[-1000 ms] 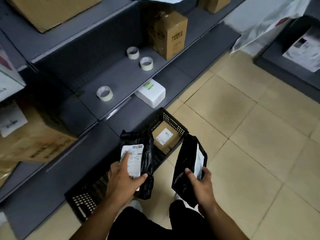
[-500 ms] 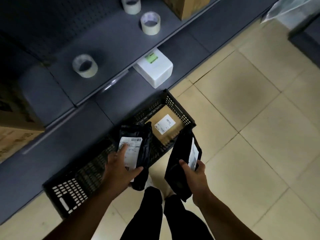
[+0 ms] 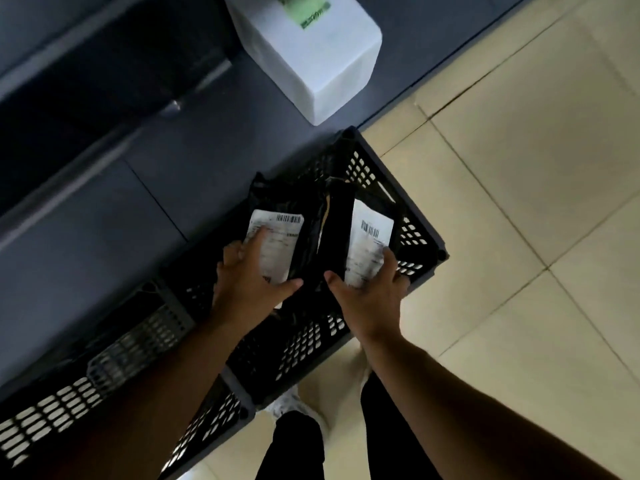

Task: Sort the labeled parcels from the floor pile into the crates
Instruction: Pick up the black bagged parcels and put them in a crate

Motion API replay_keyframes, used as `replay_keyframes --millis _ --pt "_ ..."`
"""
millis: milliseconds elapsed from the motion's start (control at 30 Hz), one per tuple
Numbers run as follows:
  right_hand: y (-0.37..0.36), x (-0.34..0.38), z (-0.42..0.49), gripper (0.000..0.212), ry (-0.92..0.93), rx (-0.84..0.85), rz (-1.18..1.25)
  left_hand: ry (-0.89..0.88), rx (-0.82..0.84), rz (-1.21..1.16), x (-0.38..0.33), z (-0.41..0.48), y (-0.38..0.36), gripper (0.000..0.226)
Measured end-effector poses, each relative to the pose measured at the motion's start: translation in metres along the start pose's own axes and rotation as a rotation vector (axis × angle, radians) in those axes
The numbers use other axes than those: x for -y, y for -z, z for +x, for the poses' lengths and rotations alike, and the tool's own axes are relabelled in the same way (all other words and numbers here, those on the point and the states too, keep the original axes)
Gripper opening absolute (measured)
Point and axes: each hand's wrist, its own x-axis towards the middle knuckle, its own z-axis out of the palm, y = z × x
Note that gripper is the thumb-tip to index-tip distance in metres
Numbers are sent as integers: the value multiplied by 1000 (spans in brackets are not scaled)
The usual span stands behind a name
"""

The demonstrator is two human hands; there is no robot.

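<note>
Gripping one black poly mailer by its lower end, the left hand is laying its forefinger flat on the white barcode label while the thumb is hooking across beneath it. The right hand is clasping a second black mailer, thumb on the dark plastic and fingers spreading round the far edge of its own label. Both parcels are standing nearly upright, side by side and touching, inside the mouth of the black perforated crate, toward its far right corner. A tan sliver is showing between them; what else is lying in the crate is hidden. Both forearms are reaching forward and down. A white box with a green sticker is sitting on the grey bottom shelf, just beyond the crate's far corner, and the crate is resting on the tiled floor against the shelf edge. Compared with half a second ago, the hands are lower, the right mailer is over the crate rather than outside it, and the labelled cardboard box in the crate is now covered.
</note>
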Motion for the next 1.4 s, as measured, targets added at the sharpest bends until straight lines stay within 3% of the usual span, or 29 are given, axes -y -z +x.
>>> replay_keyframes --millis 333,467,600,1000,1267,1400 --pt "-70 -35 120 102 -281 -135 89 -21 68 281 -34 119 -110 114" --pt "-87 -52 127 109 -275 -168 24 -25 96 308 -22 140 -131 117" --pt "-105 -62 124 113 -249 -96 23 10 100 388 -10 146 -141 114" --pt "-90 -69 169 134 -189 4 -156 -216 85 377 -8 171 -170 94" --pt "-88 -71 163 129 -313 -8 -172 -324 220 412 4 165 -168 102" --pt "-87 -74 166 123 -254 -44 -191 -388 312 457 4 175 -167 106"
